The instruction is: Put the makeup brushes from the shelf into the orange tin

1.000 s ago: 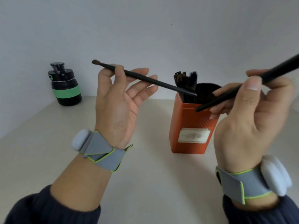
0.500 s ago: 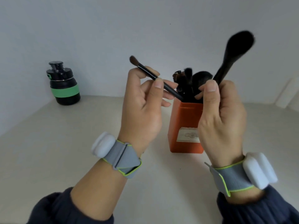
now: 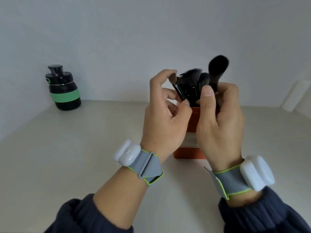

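Fingers, left hand [image 3: 165, 118]: thumb and forefinger pinch the thin black handle of a small brush [image 3: 176, 86]; the other fingers curl loosely underneath. Pinch sits low on the handle, just above the tin's mouth, likely so the handle end can be steered down among the brushes already inside.
Small brush: brownish tuft up, handle leaning left of upright, lower end at or just inside the rim; how deep it sits is hidden by the fingers.
Bottle [image 3: 63, 89]: black with a green band, at far left against the wall, well apart from the work.
Orange tin [image 3: 188, 153]: upright on the pale shelf [image 3: 67, 157], between and behind both hands. Only its base, a strip of its front and part of a pale label show.
Brushes in tin [image 3: 193, 81]: dark cluster, bristles up, including a flat fan shape; packed close, exact count unclear.
Fingers, right hand [image 3: 220, 121]: closed around the handle of a large brush [image 3: 218, 68], thumb upright at the front. Grip is near the rim, probably to lower it in vertically.
Large brush: rounded black head, slightly blurred, standing highest of all; handle end hidden behind the hand.
Progress (judgement): both brushes seem at the point of insertion, neither yet let go.
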### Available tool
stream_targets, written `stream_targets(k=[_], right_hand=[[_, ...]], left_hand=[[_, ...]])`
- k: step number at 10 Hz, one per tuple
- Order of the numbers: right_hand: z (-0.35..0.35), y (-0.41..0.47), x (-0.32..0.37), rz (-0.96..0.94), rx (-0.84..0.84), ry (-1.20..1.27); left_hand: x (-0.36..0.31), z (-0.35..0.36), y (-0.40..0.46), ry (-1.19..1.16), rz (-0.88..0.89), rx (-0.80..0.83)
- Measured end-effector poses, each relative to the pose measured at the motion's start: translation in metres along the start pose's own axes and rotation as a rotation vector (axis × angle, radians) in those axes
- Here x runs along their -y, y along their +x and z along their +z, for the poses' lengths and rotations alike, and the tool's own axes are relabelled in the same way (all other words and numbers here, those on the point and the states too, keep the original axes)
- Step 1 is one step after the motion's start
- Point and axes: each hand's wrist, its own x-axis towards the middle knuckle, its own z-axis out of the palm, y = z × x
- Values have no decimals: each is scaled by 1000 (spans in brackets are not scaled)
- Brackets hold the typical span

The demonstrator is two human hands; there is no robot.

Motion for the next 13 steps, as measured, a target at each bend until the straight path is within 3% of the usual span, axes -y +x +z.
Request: stream_targets(k=[2, 6, 8, 10, 13], right_hand=[[0, 0, 2, -36, -9, -54], [2, -1, -5, -21, 59, -150], [1, -2, -2, -11, 24, -102], [-1, -2, -4, 25, -90, 47], [-5, 2, -7, 18, -195, 168]], left_hand=[[-1, 0, 1, 92, 66, -25], [5, -1, -2, 117, 3, -12], [7, -1, -2, 114, -15, -2], [12, -7, -2, -31, -47, -41], [62, -25, 8, 159, -364, -111]])
